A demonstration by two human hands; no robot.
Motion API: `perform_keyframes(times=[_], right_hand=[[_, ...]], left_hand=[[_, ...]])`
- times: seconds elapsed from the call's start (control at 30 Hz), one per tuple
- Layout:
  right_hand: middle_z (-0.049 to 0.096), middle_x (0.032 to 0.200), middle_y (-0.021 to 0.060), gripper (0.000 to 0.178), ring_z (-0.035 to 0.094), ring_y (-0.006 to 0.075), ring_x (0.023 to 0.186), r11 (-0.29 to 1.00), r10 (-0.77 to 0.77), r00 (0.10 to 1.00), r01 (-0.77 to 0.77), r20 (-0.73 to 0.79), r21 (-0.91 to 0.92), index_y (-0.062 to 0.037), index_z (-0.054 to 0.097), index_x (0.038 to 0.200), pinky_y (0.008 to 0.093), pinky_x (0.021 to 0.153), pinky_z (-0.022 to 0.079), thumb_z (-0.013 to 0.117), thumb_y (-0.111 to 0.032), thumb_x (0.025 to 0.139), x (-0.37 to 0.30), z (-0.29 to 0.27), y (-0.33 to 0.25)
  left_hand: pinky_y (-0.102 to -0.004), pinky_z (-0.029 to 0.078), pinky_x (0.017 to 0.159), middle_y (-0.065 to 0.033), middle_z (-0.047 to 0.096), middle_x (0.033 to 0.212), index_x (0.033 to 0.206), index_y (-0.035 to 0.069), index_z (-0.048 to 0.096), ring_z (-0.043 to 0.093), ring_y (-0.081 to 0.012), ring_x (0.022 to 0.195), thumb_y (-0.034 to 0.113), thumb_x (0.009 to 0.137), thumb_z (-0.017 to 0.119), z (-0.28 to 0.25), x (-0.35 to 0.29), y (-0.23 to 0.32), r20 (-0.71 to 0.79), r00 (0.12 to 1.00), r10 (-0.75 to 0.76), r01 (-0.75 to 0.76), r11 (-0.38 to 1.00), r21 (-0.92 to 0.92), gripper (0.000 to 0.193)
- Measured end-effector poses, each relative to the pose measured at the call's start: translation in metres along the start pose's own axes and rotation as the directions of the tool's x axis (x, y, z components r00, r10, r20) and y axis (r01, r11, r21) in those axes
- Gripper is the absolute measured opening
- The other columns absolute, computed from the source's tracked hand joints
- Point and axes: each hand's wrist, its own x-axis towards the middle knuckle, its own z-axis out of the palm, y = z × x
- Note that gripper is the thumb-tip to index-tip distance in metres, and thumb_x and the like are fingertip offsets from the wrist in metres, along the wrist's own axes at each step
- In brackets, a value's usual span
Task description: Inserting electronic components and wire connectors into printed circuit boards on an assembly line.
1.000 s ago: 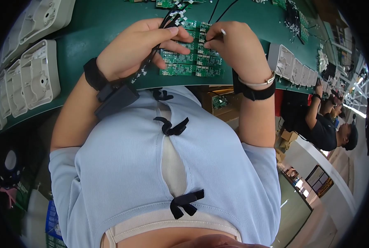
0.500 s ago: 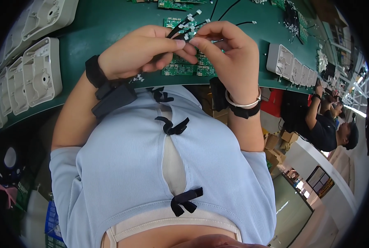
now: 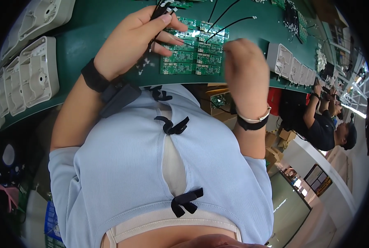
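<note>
My left hand (image 3: 132,41) is closed around a bundle of black cables (image 3: 156,13) with small white connectors at their ends. The thumb presses the bundle while the other fingers spread above the boards. Below it, green circuit boards (image 3: 209,58) lie side by side in a block on the table. Three black cables (image 3: 233,24) stretch up and right from the upper boards. Just right of the block is my right hand (image 3: 247,68), blurred by motion. Its fingers point down and curl, and whatever may be in them cannot be made out.
Pale plastic housings (image 3: 37,70) stand in rows at the left of the green table (image 3: 83,41). More housings (image 3: 280,61) line its right edge. Small white pieces (image 3: 145,64) lie near my left wrist. A co-worker (image 3: 331,130) sits farther right.
My hands have drawn apart. The left went up and left with the cable bundle; the right swung right and down, away from the bundle, uncovering more of the boards.
</note>
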Motion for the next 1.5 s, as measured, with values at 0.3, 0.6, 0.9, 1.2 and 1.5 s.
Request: perform_keyframes(times=[0.3,0.6,0.9,1.2,1.5], right_hand=[[0.071,0.092,0.0102,0.018,0.069,0.0235,0.086,0.726,0.221,0.974,-0.124,-0.059,0.677,-0.0014,0.068,0.09,0.0299,0.077,0.053,0.069,0.01,0.076,-0.016,0.023,0.005],[0.071,0.091,0.0099,0.018,0.069,0.0271,0.087,0.848,0.014,0.995,0.041,-0.099,0.528,-0.0016,0.066,0.087,0.033,0.077,0.054,0.07,0.011,0.073,-0.009,0.034,0.01],[0.067,0.085,0.0131,0.012,0.065,0.0308,0.077,0.935,-0.066,0.989,0.015,0.133,0.355,-0.0019,0.065,0.084,0.0356,0.066,0.049,0.069,0.004,0.075,0.015,0.015,0.01],[0.063,0.071,0.0145,0.007,0.062,0.0315,0.067,0.922,-0.072,0.96,-0.039,0.27,0.384,-0.0006,0.066,0.079,0.0378,0.059,0.046,0.071,-0.003,0.074,0.036,0.022,0.022],[0.068,0.079,0.0126,0.009,0.065,0.0261,0.07,0.904,0.192,0.91,-0.309,0.367,0.294,-0.0013,0.068,0.083,0.0334,0.059,0.048,0.074,-0.008,0.081,-0.002,-0.005,0.0]], left_hand=[[-0.0243,0.056,0.06,-0.011,0.067,0.114,0.115,0.003,0.059,0.068,-0.0157,0.09,0.028,0.104,0.05,-0.001,0.0,0.009,0.221,0.957,-0.187,0.195,0.981,-0.013,0.029],[-0.0232,0.054,0.058,-0.0104,0.067,0.115,0.115,0.003,0.059,0.068,-0.0148,0.089,0.028,0.104,0.049,0.0,0.0,0.006,0.239,0.943,-0.233,0.234,0.972,0.024,0.029],[-0.0225,0.055,0.058,-0.0099,0.066,0.116,0.114,0.002,0.06,0.068,-0.0145,0.092,0.027,0.104,0.05,0.001,-0.001,0.006,0.245,0.94,-0.236,0.23,0.972,0.054,0.029],[-0.0196,0.05,0.053,-0.0081,0.067,0.114,0.113,0.001,0.062,0.069,-0.0132,0.098,0.027,0.103,0.052,0.003,0.0,0.005,0.216,0.951,-0.223,0.214,0.975,0.066,0.03],[-0.0183,0.047,0.049,-0.0076,0.07,0.109,0.112,-0.001,0.064,0.071,-0.0114,0.085,0.027,0.102,0.054,-0.003,-0.001,0.002,0.264,0.941,-0.212,0.192,0.976,0.101,0.031]])
